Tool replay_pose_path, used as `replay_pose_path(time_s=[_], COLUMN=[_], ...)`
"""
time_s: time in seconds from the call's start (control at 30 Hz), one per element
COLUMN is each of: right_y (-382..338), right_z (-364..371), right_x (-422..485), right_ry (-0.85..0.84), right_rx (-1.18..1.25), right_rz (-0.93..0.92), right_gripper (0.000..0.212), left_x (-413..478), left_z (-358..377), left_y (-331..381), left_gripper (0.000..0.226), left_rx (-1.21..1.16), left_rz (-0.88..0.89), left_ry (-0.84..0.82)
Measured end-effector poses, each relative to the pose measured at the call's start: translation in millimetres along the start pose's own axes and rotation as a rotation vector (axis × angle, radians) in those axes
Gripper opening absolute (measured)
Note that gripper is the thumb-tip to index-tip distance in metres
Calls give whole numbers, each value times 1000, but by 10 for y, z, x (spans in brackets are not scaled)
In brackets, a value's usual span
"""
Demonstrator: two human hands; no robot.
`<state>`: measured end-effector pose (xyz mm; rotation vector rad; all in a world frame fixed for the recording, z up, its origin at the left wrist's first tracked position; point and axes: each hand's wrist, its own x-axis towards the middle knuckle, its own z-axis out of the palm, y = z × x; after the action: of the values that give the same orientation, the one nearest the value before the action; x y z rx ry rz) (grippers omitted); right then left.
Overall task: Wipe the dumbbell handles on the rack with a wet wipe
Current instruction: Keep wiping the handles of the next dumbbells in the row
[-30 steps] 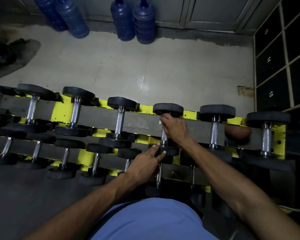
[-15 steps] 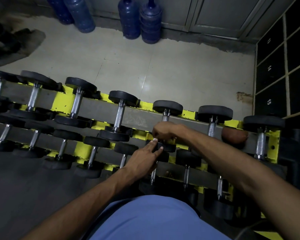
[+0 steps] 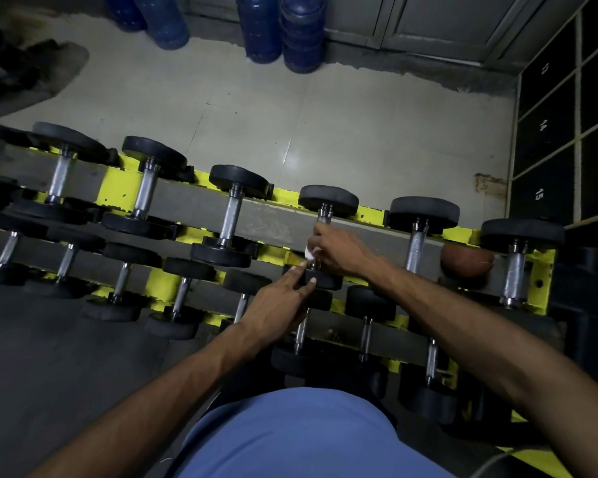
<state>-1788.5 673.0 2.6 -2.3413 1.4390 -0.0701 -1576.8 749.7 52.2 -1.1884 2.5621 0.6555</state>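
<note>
— Where is the wet wipe (image 3: 310, 251)?

— It is bunched white in the right hand (image 3: 342, 251). That grip is curled round the knurled chrome dumbbell handle (image 3: 325, 215) on the top rail of the rack (image 3: 201, 201), and the wipe is pressed against the metal at the near end of the bar.

— And the left hand (image 3: 277, 305)?

— Its grip is spread, with the fingers straight. 2 fingertips rest on that dumbbell's near plate (image 3: 328, 281), a round disc of matte black rubber.

— What is the rack like?

— It has flat grey rails and chipped yellow brackets. The dumbbells lie across the rails in rows, with shiny bars between dull black discs.

— Is anything else there?

— A worn brown ball (image 3: 466, 262) is wedged on the rail to the right. Ribbed blue water bottles (image 3: 301, 32) stand on the pale, glossy floor tiles (image 3: 256, 125) beyond the rack. Dark numbered lockers (image 3: 546, 132) are at the far right.
</note>
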Motion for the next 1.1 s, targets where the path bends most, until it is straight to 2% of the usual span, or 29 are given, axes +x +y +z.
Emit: replay_pose_path(time_s=[0.07,0.2,0.37,0.5,0.6,0.67,0.7,0.9,1.03,1.1], right_y=[-12,-21,142,292,323,298,277,184,127,71], right_z=[150,386,466,300,244,276,280,337,233,232], right_x=[-147,-274,-9,367,513,550,561,464,590,568], right_ry=[68,104,125,287,326,349,366,425,463,434], right_rx=[66,428,745,1265,1685,1956,2017,1912,2038,1933], right_rz=[94,521,785,1024,1099,1075,1074,1095,1117,1105], right_gripper=[13,12,10,28,33,38,40,44,42,40], left_x=[-8,-11,-10,-4,5,10,11,41,68,73], left_z=[3,7,5,3,-8,-17,-23,-25,-25,-37], left_y=[15,33,16,-7,-2,-8,-19,-115,-154,-171], left_gripper=[68,67,67,70,70,70,71,70,70,69], left_rx=[-2,-29,-9,-6,8,7,6,29,50,56], left_rz=[-7,-26,-11,-5,0,5,10,51,71,83], left_ry=[3,9,7,3,-11,-19,-18,-20,-24,-32])
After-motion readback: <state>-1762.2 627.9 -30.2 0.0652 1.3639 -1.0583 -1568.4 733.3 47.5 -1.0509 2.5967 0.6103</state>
